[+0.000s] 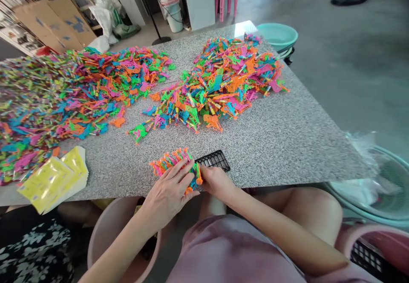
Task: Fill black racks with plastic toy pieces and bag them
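A row of small plastic toys (169, 160) in orange, pink, green and blue stands packed close together at the near edge of the table. My left hand (171, 187) lies across the right part of this row, fingers over the top and thumb on the near side, holding it. Against the row's right end, my right hand (219, 183) is closed beside an orange-tipped toy; its fingertips are hidden, so what it pinches cannot be made out. A black grid tray (217, 160) sticks out to the right of the row, its left part covered by toys and hands.
A loose heap of similar toys (220, 83) lies ahead, and a larger pile (79, 87) covers the left. Yellow printed packets (57, 176) lie at the left edge, near another person's patterned clothing. A pink tub (110, 227) stands below; a turquoise basin (277, 36) is beyond the table.
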`<control>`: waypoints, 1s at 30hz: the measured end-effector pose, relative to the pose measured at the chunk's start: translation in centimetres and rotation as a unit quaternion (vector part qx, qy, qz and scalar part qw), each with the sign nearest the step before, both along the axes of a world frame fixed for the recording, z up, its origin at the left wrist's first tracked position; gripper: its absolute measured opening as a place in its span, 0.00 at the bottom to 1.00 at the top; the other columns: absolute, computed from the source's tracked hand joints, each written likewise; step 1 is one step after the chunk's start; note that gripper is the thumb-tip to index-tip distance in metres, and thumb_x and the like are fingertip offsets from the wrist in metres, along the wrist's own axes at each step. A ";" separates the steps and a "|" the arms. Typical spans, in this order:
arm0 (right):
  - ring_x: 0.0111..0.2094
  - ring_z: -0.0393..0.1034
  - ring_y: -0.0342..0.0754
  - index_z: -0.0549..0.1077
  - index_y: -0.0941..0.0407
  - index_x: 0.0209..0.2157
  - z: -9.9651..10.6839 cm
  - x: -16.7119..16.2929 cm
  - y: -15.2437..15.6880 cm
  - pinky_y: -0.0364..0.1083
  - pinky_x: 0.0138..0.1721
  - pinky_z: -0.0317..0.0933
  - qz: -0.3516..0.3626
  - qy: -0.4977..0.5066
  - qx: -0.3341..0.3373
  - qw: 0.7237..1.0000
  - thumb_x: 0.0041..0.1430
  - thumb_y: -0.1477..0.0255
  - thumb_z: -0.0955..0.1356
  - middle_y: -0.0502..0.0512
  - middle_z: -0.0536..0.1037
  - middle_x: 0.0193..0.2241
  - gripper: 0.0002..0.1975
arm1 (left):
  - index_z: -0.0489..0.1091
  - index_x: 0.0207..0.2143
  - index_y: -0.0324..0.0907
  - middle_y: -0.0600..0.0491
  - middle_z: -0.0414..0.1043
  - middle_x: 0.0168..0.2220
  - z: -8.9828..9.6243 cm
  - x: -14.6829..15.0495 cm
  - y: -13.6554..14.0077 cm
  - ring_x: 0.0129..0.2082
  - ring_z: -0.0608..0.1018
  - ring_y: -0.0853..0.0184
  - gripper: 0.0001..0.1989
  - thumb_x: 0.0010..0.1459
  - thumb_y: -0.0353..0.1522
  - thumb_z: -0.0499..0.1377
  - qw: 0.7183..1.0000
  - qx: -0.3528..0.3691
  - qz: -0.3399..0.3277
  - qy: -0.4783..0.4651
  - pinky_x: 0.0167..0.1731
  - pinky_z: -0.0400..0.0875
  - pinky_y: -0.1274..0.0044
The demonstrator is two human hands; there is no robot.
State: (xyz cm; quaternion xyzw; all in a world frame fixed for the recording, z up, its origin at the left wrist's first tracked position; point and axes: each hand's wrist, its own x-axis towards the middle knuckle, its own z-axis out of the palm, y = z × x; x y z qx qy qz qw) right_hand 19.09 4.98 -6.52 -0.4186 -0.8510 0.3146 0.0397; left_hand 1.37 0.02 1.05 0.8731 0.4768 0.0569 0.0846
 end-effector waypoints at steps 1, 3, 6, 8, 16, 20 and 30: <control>0.34 0.76 0.52 0.69 0.60 0.44 0.2 -0.3 0.0 0.44 0.32 0.60 0.011 -0.013 0.003 1.000 0.57 0.77 0.66 0.61 0.80 0.34 0.12 | 0.65 0.55 0.41 0.43 0.65 0.61 -0.3 0.0 0.0 0.64 0.62 0.54 0.20 0.65 0.41 0.55 1.000 0.011 0.004 -0.007 0.59 0.64 0.59; 0.34 0.75 0.53 0.68 0.61 0.45 0.3 -0.7 -0.5 0.45 0.32 0.62 0.023 -0.028 0.021 0.999 0.58 0.79 0.65 0.61 0.79 0.34 0.13 | 0.58 0.62 0.42 0.43 0.65 0.61 -0.8 -0.1 -0.1 0.64 0.63 0.55 0.26 0.65 0.42 0.54 0.999 0.034 0.011 -0.017 0.59 0.65 0.59; 0.35 0.75 0.52 0.66 0.62 0.47 -0.5 -0.5 -2.1 0.45 0.33 0.63 0.035 -0.026 0.073 0.996 0.55 0.85 0.63 0.62 0.78 0.37 0.18 | 0.49 0.67 0.46 0.44 0.63 0.63 -1.3 -0.2 -0.1 0.65 0.62 0.55 0.31 0.65 0.41 0.54 0.999 0.051 0.003 0.002 0.60 0.64 0.60; 0.37 0.74 0.50 0.66 0.61 0.48 -0.9 0.3 -2.2 0.44 0.34 0.64 0.058 -0.009 0.081 0.995 0.52 0.86 0.64 0.61 0.77 0.39 0.20 | 0.54 0.65 0.47 0.46 0.62 0.63 -1.6 -0.3 0.0 0.65 0.62 0.56 0.27 0.66 0.40 0.53 0.998 0.056 -0.011 0.017 0.60 0.63 0.60; 0.52 0.64 0.56 0.67 0.61 0.52 1.1 3.0 13.7 0.51 0.45 0.63 -0.043 -0.049 0.307 0.950 0.62 0.85 0.58 0.69 0.66 0.55 0.19 | 0.64 0.58 0.44 0.45 0.64 0.62 -2.0 -0.5 0.2 0.63 0.64 0.55 0.20 0.66 0.39 0.53 0.996 0.090 -0.020 0.019 0.57 0.68 0.62; 0.52 0.65 0.54 0.72 0.63 0.44 1.2 2.0 18.5 0.54 0.53 0.60 0.073 -0.049 0.335 0.938 0.66 0.83 0.56 0.67 0.70 0.50 0.15 | 0.63 0.59 0.44 0.46 0.64 0.62 -1.9 -0.6 0.1 0.63 0.66 0.56 0.21 0.66 0.40 0.53 0.995 0.092 -0.022 0.029 0.55 0.70 0.63; 0.24 0.72 0.45 0.66 0.55 0.38 -1.5 3.8 6.8 0.43 0.27 0.65 -0.180 0.261 -0.123 0.941 0.63 0.71 0.65 0.48 0.74 0.24 0.03 | 0.64 0.57 0.42 0.46 0.66 0.61 -1.6 -0.6 0.2 0.63 0.65 0.57 0.20 0.68 0.41 0.50 0.992 0.111 -0.036 0.036 0.57 0.69 0.64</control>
